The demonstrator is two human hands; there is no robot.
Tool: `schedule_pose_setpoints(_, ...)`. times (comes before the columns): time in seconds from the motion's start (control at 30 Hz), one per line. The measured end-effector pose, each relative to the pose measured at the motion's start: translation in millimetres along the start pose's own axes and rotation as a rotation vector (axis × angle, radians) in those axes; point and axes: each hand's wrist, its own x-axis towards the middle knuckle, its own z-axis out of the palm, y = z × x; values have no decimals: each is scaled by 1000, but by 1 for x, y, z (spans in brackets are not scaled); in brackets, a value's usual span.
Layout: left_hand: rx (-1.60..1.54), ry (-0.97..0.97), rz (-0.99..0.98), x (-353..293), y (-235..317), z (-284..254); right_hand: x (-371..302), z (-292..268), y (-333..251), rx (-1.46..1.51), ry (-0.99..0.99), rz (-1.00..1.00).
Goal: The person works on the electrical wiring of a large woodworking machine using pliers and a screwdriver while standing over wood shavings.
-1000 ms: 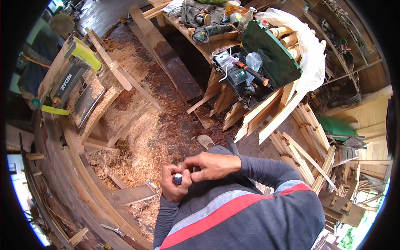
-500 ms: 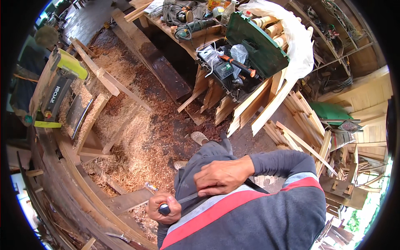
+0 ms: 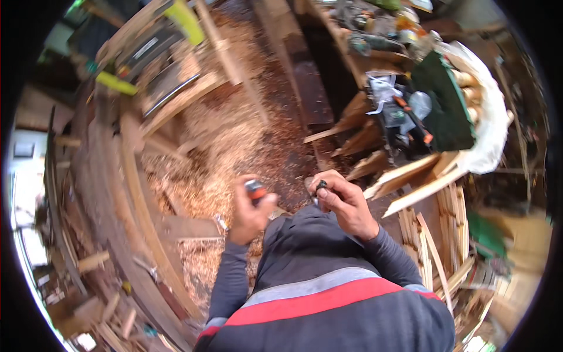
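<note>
My left hand (image 3: 247,220), blurred by motion, is closed around a short black-and-orange object (image 3: 255,191) that looks like a tool handle; its far part is hidden in the palm. To the right, my right hand (image 3: 348,205) pinches a small dark piece (image 3: 321,185) between thumb and fingertips, its exact kind too small to make out. Something pale shows just below that piece. Both hands are held apart in front of my dark trousers (image 3: 308,243), above a floor of wood shavings.
At upper left stands a green-and-black machine (image 3: 153,50) in a wooden frame. An open green toolbox (image 3: 443,102) holding an orange-handled tool (image 3: 413,119) sits at upper right. Wood strips (image 3: 413,240) stand to the right. Shavings (image 3: 202,155) cover the floor; a long timber (image 3: 132,234) runs along the left.
My hands have moved up and away from my waist, forward over the floor. The right hand, earlier over the left hand's black item, now pinches a small dark piece. The view has turned.
</note>
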Motion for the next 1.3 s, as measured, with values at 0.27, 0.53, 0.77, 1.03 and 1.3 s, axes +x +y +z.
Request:
schedule_pose_setpoints(0.27,129,-54,352,-4,12,20,17,13,-6,-81,-99,33)
schedule_pose_setpoints(0.53,362,-232,370,-2,33,5,18,15,-26,27,-243,199)
schedule_pose_setpoints(0.77,492,-357,283,-11,33,4,22,8,-21,-382,-330,147)
schedule_pose_setpoints(1.03,553,-405,206,-9,28,5,27,16,-40,-568,-437,89)
schedule_pose_setpoints(1.3,460,-355,266,-10,34,11,25,14,-34,-693,-361,43)
